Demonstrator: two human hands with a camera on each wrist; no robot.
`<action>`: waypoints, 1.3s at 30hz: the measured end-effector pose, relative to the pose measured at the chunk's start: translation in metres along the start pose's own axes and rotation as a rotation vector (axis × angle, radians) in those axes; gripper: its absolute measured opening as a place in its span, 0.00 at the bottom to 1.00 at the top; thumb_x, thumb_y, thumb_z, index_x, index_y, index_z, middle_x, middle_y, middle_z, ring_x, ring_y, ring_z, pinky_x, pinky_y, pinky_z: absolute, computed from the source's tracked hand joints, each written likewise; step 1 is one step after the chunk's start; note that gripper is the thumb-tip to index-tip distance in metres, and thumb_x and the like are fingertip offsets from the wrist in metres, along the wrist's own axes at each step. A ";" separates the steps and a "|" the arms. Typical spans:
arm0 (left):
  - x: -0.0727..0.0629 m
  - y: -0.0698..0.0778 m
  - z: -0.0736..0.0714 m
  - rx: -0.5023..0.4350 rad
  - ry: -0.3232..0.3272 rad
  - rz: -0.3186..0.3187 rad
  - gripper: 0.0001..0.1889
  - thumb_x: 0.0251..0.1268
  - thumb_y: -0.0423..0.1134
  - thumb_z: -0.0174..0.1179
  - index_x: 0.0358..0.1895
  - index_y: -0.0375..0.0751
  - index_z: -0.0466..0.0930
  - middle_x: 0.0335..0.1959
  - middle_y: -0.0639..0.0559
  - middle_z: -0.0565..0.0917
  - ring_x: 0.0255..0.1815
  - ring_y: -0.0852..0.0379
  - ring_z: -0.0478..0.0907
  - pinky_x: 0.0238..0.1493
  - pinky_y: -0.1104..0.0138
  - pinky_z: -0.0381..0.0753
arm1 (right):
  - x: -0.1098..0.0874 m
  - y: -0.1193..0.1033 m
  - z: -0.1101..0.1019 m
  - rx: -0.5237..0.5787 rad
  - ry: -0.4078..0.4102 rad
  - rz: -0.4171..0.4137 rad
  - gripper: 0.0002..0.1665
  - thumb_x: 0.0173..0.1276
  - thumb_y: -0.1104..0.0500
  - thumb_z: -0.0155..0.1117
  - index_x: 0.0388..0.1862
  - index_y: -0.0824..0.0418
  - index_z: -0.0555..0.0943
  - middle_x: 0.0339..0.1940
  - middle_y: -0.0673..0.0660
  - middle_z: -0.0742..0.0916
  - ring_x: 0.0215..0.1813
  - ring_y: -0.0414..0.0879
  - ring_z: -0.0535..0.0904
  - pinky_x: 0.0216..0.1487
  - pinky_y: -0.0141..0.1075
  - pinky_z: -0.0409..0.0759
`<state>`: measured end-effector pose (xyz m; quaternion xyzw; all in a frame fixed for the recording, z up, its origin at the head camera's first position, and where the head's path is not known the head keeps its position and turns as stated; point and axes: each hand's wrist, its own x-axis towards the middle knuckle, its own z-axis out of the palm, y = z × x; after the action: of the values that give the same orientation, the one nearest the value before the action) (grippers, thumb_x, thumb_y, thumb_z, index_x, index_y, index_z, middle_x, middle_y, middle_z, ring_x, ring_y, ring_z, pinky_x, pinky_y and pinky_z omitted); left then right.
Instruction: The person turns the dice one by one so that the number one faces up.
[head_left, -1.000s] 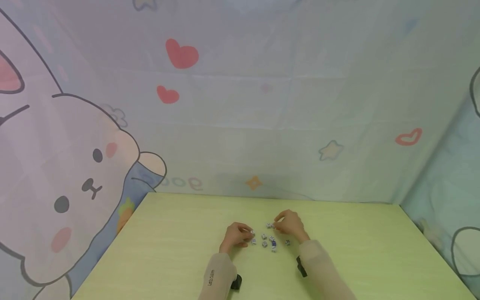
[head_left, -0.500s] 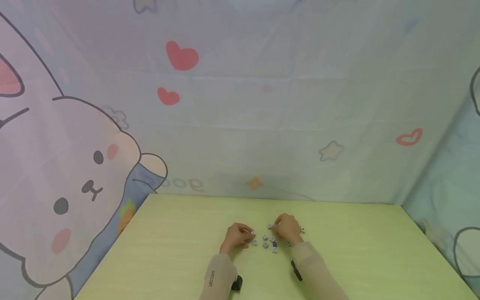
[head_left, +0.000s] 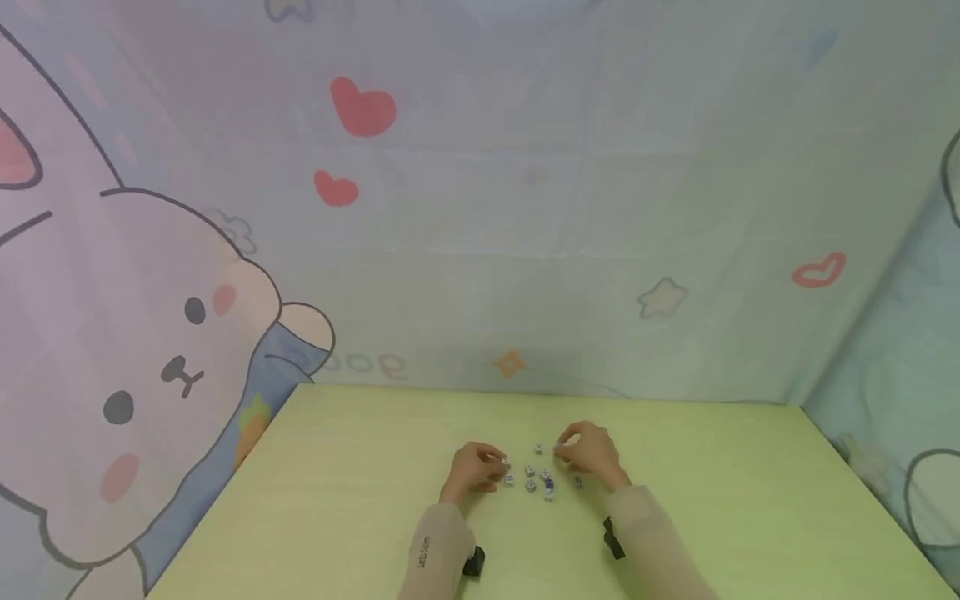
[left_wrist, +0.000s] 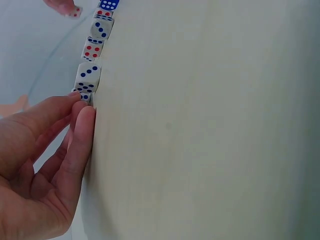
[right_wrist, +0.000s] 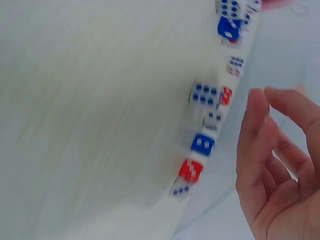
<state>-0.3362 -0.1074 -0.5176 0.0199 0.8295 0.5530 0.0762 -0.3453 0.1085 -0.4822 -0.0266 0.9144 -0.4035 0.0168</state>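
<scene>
My left hand (head_left: pixel 474 468) stays at the left of a loose group of dice, pinching a small white die (left_wrist: pixel 85 97) with blue dots between thumb and fingertips. My right hand (head_left: pixel 591 450) is at the far right of the group, thumb and forefinger together. In the left wrist view it pinches a white die (left_wrist: pixel 76 11) with red dots; the right wrist view hides that die. A single white die (head_left: pixel 538 449) lies left of the right hand. Between the hands lie several white dice (head_left: pixel 531 485) and a blue die (head_left: pixel 549 483).
The dice lie on a pale yellow-green table (head_left: pixel 337 500). Another die (head_left: pixel 577 482) sits near the right wrist. Red dice (right_wrist: pixel 191 170) show in the right wrist view. A printed cloth (head_left: pixel 480 317) hangs behind the table's far edge.
My right hand has drawn right, away from the upper white die, taking the die that was beside it. A die seen right of this hand half a second ago is now hidden. The left hand holds still.
</scene>
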 end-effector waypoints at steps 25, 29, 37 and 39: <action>0.000 0.003 0.003 0.011 0.037 0.008 0.10 0.51 0.32 0.63 0.39 0.36 0.81 0.29 0.47 0.82 0.18 0.63 0.76 0.20 0.71 0.80 | -0.030 0.053 -0.037 -0.144 -0.074 -0.003 0.10 0.52 0.59 0.67 0.34 0.57 0.78 0.14 0.52 0.80 0.14 0.40 0.71 0.15 0.28 0.70; -0.002 0.003 0.003 0.008 0.037 0.020 0.10 0.50 0.32 0.63 0.39 0.36 0.81 0.29 0.47 0.82 0.18 0.63 0.76 0.21 0.71 0.80 | -0.031 0.054 -0.035 -0.140 -0.075 -0.002 0.11 0.51 0.60 0.67 0.33 0.55 0.76 0.09 0.51 0.74 0.12 0.40 0.68 0.13 0.27 0.68; -0.004 0.001 0.005 0.009 0.037 0.024 0.11 0.49 0.33 0.65 0.38 0.36 0.81 0.29 0.47 0.82 0.16 0.63 0.75 0.20 0.71 0.80 | -0.034 0.054 -0.032 -0.119 -0.083 0.008 0.10 0.52 0.60 0.67 0.33 0.54 0.75 0.08 0.50 0.71 0.13 0.40 0.65 0.12 0.28 0.68; -0.004 0.001 0.005 0.012 0.042 0.024 0.11 0.48 0.33 0.65 0.38 0.36 0.81 0.29 0.47 0.82 0.16 0.63 0.74 0.20 0.71 0.80 | -0.034 0.054 -0.032 -0.119 -0.075 0.012 0.10 0.52 0.60 0.67 0.32 0.54 0.75 0.07 0.50 0.70 0.13 0.40 0.65 0.12 0.27 0.67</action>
<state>-0.3312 -0.1028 -0.5177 0.0186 0.8338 0.5493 0.0519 -0.3149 0.1704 -0.5001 -0.0371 0.9357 -0.3469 0.0520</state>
